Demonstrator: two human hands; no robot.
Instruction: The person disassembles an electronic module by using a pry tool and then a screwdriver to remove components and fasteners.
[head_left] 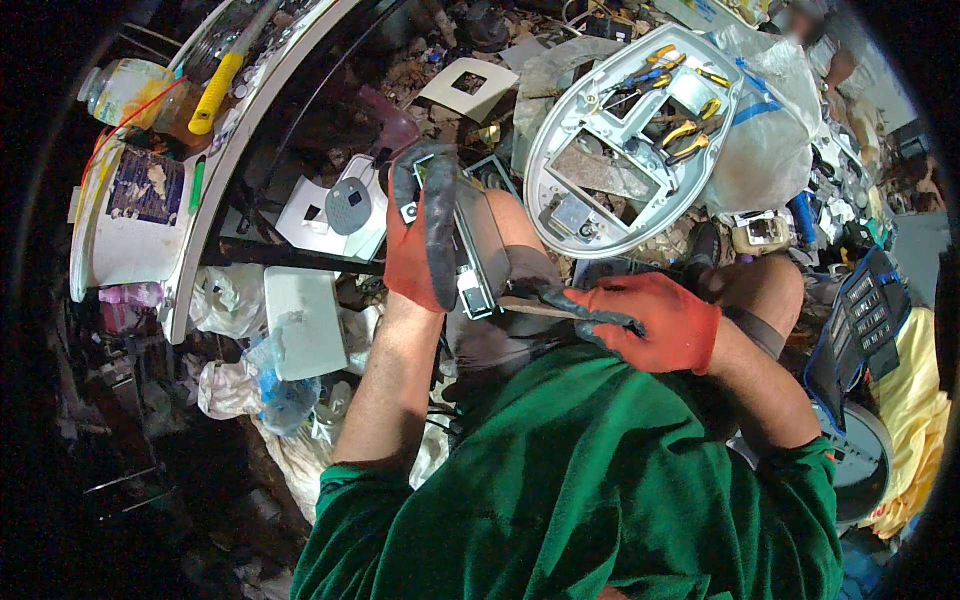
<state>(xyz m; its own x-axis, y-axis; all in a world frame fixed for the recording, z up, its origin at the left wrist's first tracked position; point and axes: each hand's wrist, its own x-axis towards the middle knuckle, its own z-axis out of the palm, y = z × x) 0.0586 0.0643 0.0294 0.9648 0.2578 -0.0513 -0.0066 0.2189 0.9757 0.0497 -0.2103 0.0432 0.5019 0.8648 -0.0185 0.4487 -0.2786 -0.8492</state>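
My left hand [428, 235], in a red and black glove, is closed around a flat, dark grey metal-cased device [484, 240], held upright over my lap. A small light-coloured part shows at the device's near end. My right hand [655, 322], gloved the same way, pinches a thin brownish flat strip or blade [538, 309]. The strip points left, its tip close to the device's near end; whether it touches cannot be made out. My left fingers hide part of the device's far side.
Ahead to the right, a white oval plastic housing [548, 135] holds several pliers [688, 150] and screwdrivers. A yellow-handled tool [213, 98] and a jar [135, 92] lie at the far left. White panels [305, 318], plastic bags [765, 165] and a dark tool pouch [855, 315] surround me.
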